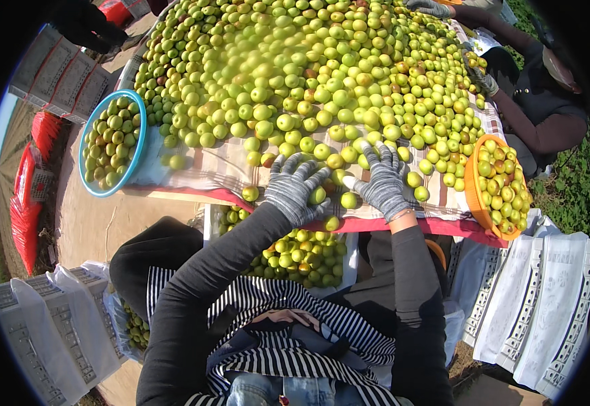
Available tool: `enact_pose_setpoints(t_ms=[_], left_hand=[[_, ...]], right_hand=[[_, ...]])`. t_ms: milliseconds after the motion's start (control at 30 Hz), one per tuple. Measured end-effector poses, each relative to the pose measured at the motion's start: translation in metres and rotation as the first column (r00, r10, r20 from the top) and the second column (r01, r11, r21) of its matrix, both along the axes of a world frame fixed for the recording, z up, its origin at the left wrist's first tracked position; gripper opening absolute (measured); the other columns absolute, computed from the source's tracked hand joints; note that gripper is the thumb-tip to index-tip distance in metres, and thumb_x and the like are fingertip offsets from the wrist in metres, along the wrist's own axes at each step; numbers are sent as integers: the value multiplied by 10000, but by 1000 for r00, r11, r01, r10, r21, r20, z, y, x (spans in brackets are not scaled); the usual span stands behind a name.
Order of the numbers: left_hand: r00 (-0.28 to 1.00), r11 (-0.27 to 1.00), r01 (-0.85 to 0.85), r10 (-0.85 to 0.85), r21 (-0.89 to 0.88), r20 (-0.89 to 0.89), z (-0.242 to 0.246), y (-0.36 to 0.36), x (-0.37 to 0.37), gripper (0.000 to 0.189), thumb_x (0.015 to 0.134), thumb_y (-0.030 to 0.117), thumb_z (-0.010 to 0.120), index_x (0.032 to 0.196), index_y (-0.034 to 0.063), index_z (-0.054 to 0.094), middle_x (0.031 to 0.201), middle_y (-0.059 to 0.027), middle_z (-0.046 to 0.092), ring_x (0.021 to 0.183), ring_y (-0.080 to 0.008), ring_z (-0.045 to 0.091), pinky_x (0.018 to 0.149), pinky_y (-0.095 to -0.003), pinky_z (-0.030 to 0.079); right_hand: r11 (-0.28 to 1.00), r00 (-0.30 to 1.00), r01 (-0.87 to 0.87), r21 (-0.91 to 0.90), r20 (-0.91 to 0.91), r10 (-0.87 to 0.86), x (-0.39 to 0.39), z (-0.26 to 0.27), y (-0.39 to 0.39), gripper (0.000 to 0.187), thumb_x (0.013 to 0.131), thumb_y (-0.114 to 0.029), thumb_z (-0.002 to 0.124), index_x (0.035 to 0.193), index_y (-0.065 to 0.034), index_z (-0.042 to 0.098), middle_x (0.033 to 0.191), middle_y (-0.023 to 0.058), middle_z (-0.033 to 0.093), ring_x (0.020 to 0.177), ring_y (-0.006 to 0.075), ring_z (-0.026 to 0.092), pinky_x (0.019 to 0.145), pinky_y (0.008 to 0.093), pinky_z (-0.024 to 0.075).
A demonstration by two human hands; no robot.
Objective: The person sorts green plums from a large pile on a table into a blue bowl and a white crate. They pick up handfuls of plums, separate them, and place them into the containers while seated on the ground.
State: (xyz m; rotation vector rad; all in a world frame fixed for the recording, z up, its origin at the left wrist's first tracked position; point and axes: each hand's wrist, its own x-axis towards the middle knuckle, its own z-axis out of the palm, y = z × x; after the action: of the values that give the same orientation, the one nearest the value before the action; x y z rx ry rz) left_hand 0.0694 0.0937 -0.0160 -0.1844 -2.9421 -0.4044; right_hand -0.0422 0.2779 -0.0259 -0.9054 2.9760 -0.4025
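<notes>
A wide heap of green jujube-like fruit (284,76), some with reddish patches, covers a table laid with a checked cloth (208,167). My left hand (295,188), in a grey knitted glove, lies spread at the near edge of the heap, its thumb beside a green fruit. To its right my right hand (382,180), gloved the same way with pale fingertips, rests with fingers apart on and beside several fruits. Loose fruits lie between the two hands. Below the table's edge, a white-lined crate (351,261) full of the same fruit stands between my knees.
A blue-rimmed basket (142,137) of fruit stands at the table's left, an orange basket (472,188) of fruit at its right corner. Stacked crates (533,299) flank me, with more (56,71) at upper left. A co-worker's gloved hand (485,81) holds fruit at the right edge.
</notes>
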Motion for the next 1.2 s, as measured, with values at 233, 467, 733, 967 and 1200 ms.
enact_pose_setpoints(t_ms=[233,467,733,967,1200], left_hand=[[983,982,-182,181,-44,-18,-12,-41,37,613,684,451,612,1208,153,502,1260,-97,455,1237,-284,342,1039,-487,185],[918,918,-394,395,48,-13,-2,-66,21,689,690,328,658,1293,132,390,1269,-149,422,1196,-328,367,1022,-453,249],[970,968,-237,241,-80,44,22,-59,-76,394,780,351,561,1127,166,575,1250,-112,470,1232,-284,344,1028,-425,244],[928,957,-268,288,-112,239,26,-54,-101,399,833,354,485,1163,138,544,1285,-89,446,1261,-236,320,1045,-482,181],[908,930,-351,367,113,-203,43,-113,39,266,773,173,617,1020,75,628,1070,-130,593,1143,-280,460,963,-379,355]], right_hand=[[979,970,-184,-85,147,195,20,18,18,634,676,-358,693,1223,-112,486,1265,152,413,1223,345,323,1016,488,257],[938,968,138,319,157,-195,12,45,38,824,633,-371,716,1298,-31,368,1261,202,429,1174,306,418,1000,402,320],[983,940,84,162,314,-132,11,32,30,927,582,-208,774,1334,-9,269,1292,230,383,1179,354,409,986,365,365],[992,943,61,112,320,-94,11,28,31,902,606,-162,752,1337,7,251,1321,244,347,1210,365,370,1009,363,340],[997,957,40,72,285,-59,9,22,34,890,613,-166,749,1340,-10,260,1271,242,403,1178,359,406,986,366,364]])
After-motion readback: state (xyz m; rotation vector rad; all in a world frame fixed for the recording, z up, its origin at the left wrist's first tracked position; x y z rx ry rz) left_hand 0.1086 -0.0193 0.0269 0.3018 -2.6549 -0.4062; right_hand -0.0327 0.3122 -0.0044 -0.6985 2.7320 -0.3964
